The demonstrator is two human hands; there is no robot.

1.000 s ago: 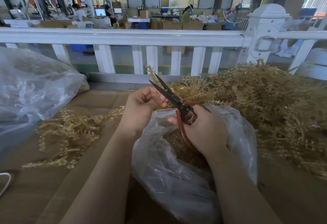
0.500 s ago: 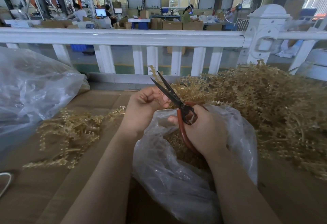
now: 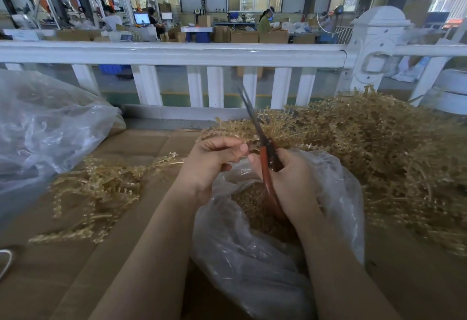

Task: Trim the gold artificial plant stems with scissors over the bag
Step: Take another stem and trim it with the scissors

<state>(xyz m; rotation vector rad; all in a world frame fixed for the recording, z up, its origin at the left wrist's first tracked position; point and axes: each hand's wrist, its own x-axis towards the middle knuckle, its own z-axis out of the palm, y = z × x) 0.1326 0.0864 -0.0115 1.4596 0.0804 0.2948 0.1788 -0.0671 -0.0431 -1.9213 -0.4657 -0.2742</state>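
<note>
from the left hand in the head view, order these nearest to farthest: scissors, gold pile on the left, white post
1. scissors, just right of the left hand
2. gold pile, on the cardboard to the left
3. white post, far back right on the railing

I am holding scissors [image 3: 267, 160] with orange-red handles and dark grey blades. The plant stems [image 3: 379, 147] heaped to my right are showing pale gold, as are the looser ones [image 3: 96, 193] on my left. The bag [image 3: 252, 256] under my hands is looking clear with white glints, the cardboard [image 3: 63, 276] plain brown, the railing [image 3: 177, 53] glossy white.
</note>
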